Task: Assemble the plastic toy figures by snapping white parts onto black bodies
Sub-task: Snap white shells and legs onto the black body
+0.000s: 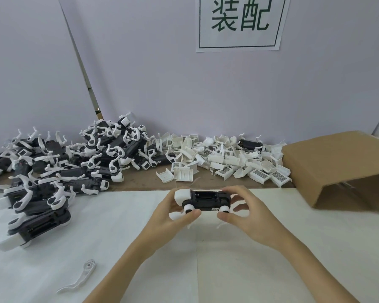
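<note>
A black toy body [208, 199] with white parts on it hangs above the white sheet at the centre. My left hand [173, 212] grips its left end, where a white cap sits. My right hand [242, 212] grips its right end, thumb under a white round joint. White legs stick out below the body between my palms. A loose white leg part [81, 278] lies on the sheet at the lower left.
A heap of assembled black-and-white figures [59, 167] fills the left side. A pile of loose white covers [225, 162] lies along the back wall. A tipped brown cardboard box [341, 165] stands at the right. A paper sign [241, 22] hangs on the wall.
</note>
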A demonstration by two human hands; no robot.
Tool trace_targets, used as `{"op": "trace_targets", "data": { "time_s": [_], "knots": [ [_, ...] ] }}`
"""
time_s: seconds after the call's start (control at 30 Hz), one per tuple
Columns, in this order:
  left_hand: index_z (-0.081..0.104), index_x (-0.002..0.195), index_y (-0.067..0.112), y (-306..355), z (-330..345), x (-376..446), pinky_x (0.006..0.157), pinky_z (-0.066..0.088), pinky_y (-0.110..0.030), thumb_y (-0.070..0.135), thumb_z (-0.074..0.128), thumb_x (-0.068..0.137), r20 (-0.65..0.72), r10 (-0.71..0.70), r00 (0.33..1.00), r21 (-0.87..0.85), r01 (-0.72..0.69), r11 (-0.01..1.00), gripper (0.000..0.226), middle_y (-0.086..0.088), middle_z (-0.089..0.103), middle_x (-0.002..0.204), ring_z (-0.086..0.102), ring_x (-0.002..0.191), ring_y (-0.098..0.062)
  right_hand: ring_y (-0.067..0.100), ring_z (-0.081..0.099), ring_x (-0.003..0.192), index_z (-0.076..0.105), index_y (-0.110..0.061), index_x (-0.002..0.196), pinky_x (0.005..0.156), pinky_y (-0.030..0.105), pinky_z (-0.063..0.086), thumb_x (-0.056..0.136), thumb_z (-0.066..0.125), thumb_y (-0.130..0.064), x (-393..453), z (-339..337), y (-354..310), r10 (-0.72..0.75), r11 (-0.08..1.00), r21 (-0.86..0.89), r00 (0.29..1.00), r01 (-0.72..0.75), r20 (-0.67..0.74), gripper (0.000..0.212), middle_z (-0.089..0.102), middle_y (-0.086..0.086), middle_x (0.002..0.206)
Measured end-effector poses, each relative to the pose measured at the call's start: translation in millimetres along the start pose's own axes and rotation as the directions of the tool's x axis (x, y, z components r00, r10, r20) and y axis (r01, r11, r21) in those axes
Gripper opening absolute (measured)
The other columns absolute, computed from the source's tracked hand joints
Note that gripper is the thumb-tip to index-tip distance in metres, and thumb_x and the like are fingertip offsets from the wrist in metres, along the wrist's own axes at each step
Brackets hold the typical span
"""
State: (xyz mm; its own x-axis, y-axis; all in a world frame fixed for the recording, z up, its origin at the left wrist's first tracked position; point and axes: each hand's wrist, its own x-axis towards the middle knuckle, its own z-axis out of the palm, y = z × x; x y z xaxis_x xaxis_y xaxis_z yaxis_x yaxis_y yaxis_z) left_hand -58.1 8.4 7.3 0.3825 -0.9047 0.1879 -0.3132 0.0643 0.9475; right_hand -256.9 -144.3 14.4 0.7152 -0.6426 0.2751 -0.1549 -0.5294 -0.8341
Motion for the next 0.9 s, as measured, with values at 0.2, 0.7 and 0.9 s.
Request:
{"op": "trace_targets", "data": {
  "time_s": [0.2,0.7,0.9],
  "knots": [
    [0.038,0.139,0.056,-5,4,0,0.116,0.033,-0.033,0.028,0.084,0.089,0.005,0.300,0.954,0.348,-0.284,0.894,0.073,0.033,0.050,0.148,0.041,0.139,0.008,0.011,0.066,0.123,0.054,-0.043,0.145,0.107,0.036,0.050,0.081,0.073,-0.070,0,-3,-9,0.184,0.879,0.401,0.960,-0.256,0.211,0.072,0.065,-0.012,0.138],
    [0.048,0.148,0.043,-3,17,4,0.103,0.054,-0.036,0.053,0.084,0.083,-0.033,-0.037,0.999,-0.217,0.029,0.976,0.075,0.005,0.069,0.133,0.075,0.112,-0.017,0.027,0.066,0.115,0.062,-0.006,0.137,0.087,0.027,0.057,0.092,0.070,-0.016,1,4,-7,0.123,0.568,0.786,0.970,-0.244,0.211,0.046,0.062,0.023,0.136],
    [0.075,0.109,0.030,0,13,4,0.075,0.048,-0.012,0.060,0.061,0.089,-0.219,0.072,0.973,-0.067,-0.089,0.994,0.039,0.006,0.079,0.096,0.078,0.088,-0.015,0.019,0.063,0.120,0.060,-0.017,0.142,0.090,0.029,0.054,0.090,0.071,-0.027,-1,5,-8,0.066,0.748,0.638,0.977,-0.182,0.201,0.054,0.063,0.010,0.140]
  ]
}}
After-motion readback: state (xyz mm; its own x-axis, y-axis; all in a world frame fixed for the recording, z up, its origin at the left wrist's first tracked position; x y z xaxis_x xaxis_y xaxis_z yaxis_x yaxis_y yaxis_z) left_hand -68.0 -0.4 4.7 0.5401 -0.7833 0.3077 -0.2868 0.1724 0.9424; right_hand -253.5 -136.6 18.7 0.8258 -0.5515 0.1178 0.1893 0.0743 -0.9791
